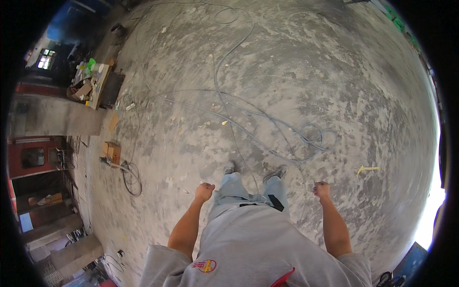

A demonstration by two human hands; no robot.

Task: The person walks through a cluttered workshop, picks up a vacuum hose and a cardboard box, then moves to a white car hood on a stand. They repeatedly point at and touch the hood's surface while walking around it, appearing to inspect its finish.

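Both arms hang apart at my sides, over the bare concrete floor. My left hand (204, 192) is closed beside my left thigh, its fingers curled in. A small pale spot shows at its fingertips, too small to name. On the other side, my right hand (322, 189) is also closed, away from my leg. Something dark shows at its fingers, but I cannot make out what it is. Neither hand touches anything around it. Blue-grey hose (258, 138) lies in loose loops on the floor ahead of my shoes.
A yellow strip-like object (367, 169) lies on the floor to the right. At the left stand a cardboard box (112, 152) with a coiled cable (132, 180) near it, and a cluttered table (103, 85). A dark bucket (118, 30) is at the far left. Thin cables cross the floor near my feet.
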